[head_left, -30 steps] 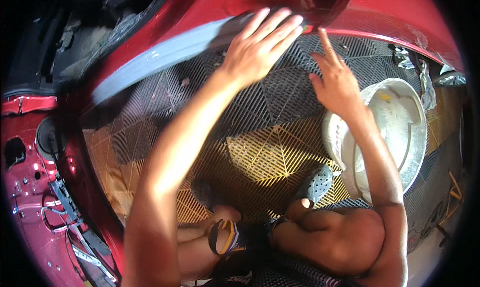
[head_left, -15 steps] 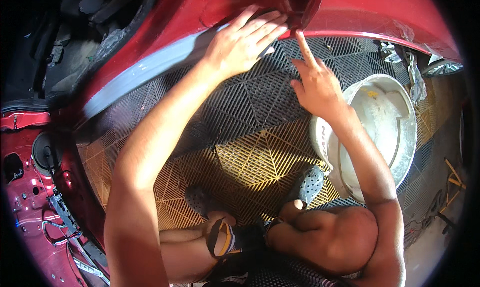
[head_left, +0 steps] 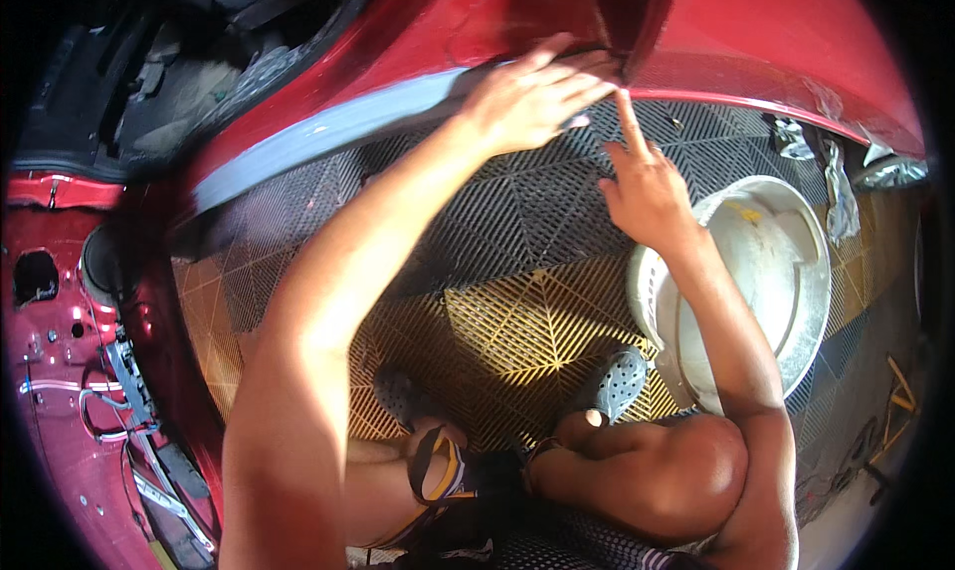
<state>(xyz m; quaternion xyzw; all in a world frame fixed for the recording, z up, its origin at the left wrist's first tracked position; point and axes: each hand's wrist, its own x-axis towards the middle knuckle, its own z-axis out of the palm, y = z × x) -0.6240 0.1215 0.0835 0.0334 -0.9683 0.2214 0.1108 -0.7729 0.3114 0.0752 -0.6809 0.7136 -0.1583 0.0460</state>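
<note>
My left hand (head_left: 532, 100) lies flat with fingers stretched along the lower edge of the red car body panel (head_left: 438, 33), just right of a grey-primed strip (head_left: 333, 130). Its fingertips reach toward the seam with the neighbouring red panel (head_left: 766, 33). Below that seam, my right hand (head_left: 647, 187) points upward, its index fingertip at the panel's bottom edge. The thumb stands out and the other fingers are partly curled; no object shows in either hand. What lies under my left palm is hidden.
A whitish round tub (head_left: 761, 272) stands on the slatted floor tiles (head_left: 517, 316) beside my right forearm. Crumpled silvery film (head_left: 841, 192) hangs at the far right. On the left is a stripped red door (head_left: 65, 361) with exposed wiring. My feet in perforated clogs (head_left: 619, 376) are below.
The whole view has shifted, so the scene sits lower and farther right. My left hand has slid slightly right along the panel edge, bringing its fingertips closer to my right index finger.
</note>
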